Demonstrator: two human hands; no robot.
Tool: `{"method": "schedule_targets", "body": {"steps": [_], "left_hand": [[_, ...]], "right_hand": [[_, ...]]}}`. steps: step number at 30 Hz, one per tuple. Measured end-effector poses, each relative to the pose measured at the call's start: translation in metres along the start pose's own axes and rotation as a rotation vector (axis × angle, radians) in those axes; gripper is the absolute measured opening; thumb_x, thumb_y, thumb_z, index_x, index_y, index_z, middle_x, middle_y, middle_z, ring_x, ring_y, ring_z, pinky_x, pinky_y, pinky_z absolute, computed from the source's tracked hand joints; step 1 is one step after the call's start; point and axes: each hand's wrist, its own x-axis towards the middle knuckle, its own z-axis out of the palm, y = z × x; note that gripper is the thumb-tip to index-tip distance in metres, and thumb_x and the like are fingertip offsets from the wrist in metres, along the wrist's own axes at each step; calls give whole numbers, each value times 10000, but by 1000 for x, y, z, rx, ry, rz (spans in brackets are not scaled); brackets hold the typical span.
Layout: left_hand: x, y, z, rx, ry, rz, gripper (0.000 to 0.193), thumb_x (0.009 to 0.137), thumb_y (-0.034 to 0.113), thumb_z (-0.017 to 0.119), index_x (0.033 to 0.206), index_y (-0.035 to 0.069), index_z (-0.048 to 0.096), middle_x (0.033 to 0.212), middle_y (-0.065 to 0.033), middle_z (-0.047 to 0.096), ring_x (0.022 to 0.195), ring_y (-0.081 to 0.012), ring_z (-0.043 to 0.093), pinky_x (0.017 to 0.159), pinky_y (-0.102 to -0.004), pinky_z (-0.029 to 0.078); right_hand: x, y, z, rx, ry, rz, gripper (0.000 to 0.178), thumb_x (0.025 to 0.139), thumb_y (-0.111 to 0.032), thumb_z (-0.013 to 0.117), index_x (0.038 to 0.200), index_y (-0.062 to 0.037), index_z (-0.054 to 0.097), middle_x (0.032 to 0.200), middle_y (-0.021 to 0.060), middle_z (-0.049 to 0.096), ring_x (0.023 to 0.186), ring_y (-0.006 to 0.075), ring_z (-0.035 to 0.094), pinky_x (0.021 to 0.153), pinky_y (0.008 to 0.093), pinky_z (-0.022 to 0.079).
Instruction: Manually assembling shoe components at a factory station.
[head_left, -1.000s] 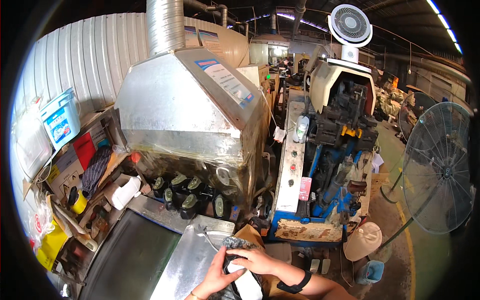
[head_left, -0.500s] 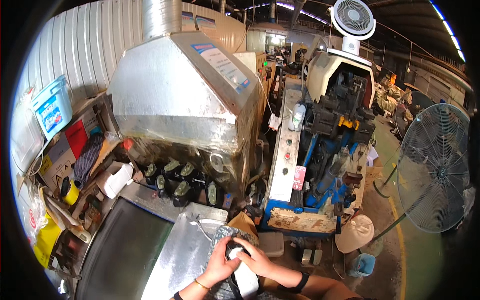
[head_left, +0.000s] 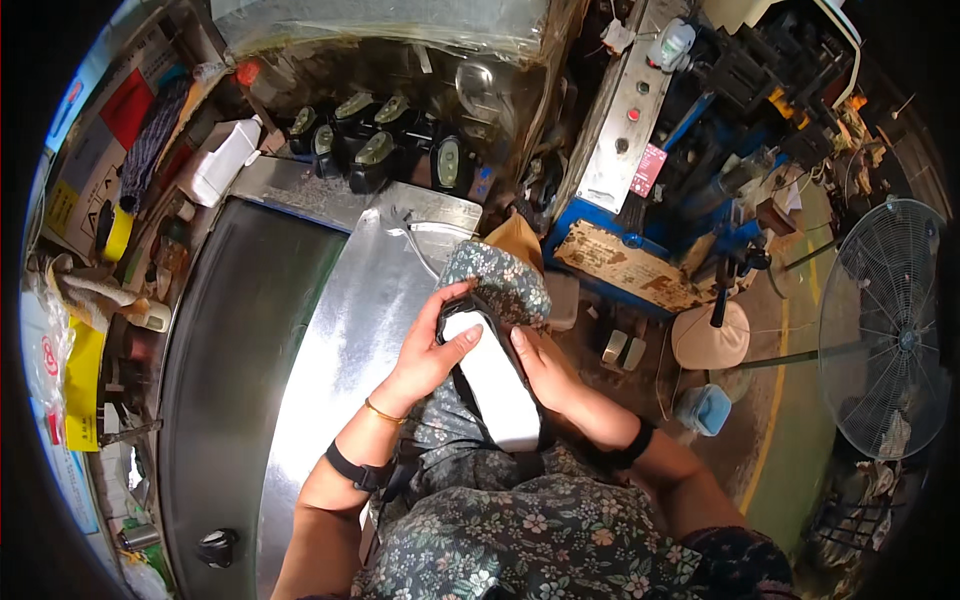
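Observation:
A long white shoe last [head_left: 492, 385] with a black upper round its edges lies over my lap, its narrow end away from me. My left hand [head_left: 432, 350] grips its far left side, thumb pressed on the white face near the tip. My right hand [head_left: 548, 375] holds the right side, thumb along the black edge and its other fingers mostly hidden beneath. Beneath it spreads a dark flowered apron [head_left: 500, 520]. Several black shoes with grey-green soles turned up [head_left: 375, 150] stand ahead to the left, at the mouth of a metal hood.
A dark conveyor belt [head_left: 240, 330] curves along my left beside a shiny metal plate [head_left: 325, 310]; one black object [head_left: 216, 547] sits on the belt's near end. Ahead right stands a blue-framed machine [head_left: 625, 255]. A blue bucket [head_left: 704, 409] and a large floor fan [head_left: 890, 330] are to the right.
The view has tipped downward, so lap and forearms show more. My hands have parted from above the last's tip to its two sides, uncovering more of the white face.

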Motion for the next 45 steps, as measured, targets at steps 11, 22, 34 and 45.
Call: {"method": "schedule_targets", "body": {"steps": [11, 22, 34, 45], "left_hand": [[12, -17, -10, 222, -15, -1, 514, 916, 108, 663, 1355, -6, 422, 1241, -70, 543, 1119, -124, 489, 984, -262, 405], [-14, -26, 18, 25, 250, -123, 505, 1044, 361, 311, 1339, -20, 459, 1281, -252, 528, 1193, -351, 508, 1033, -400, 374], [-68, -36, 30, 712, 421, 139, 426, 1016, 201, 391, 1368, -35, 430, 1200, -304, 570, 1110, -445, 553, 977, -445, 433], [13, 8, 9, -350, 79, -264, 653, 1029, 553, 231, 1252, 30, 551, 1181, -80, 603, 1089, -165, 554, 997, -306, 427]], "right_hand": [[3, -30, 8, -1141, 169, -554, 363, 932, -218, 558, 1091, 109, 555, 644, 204, 630, 552, 324, 641, 480, 393, 511], [-25, -48, -2, -260, -159, -62, 592, 1012, -260, 447, 1461, 41, 207, 1130, 344, 546, 1016, 452, 577, 857, 459, 457], [-42, -13, 32, -398, 44, -371, 655, 997, -234, 462, 1460, 96, 135, 1034, 388, 591, 899, 529, 610, 774, 532, 498], [16, -37, -11, 34, -112, -163, 559, 1066, -409, 269, 1442, -7, 361, 1427, 167, 449, 1333, 269, 417, 1105, 349, 314]]}}
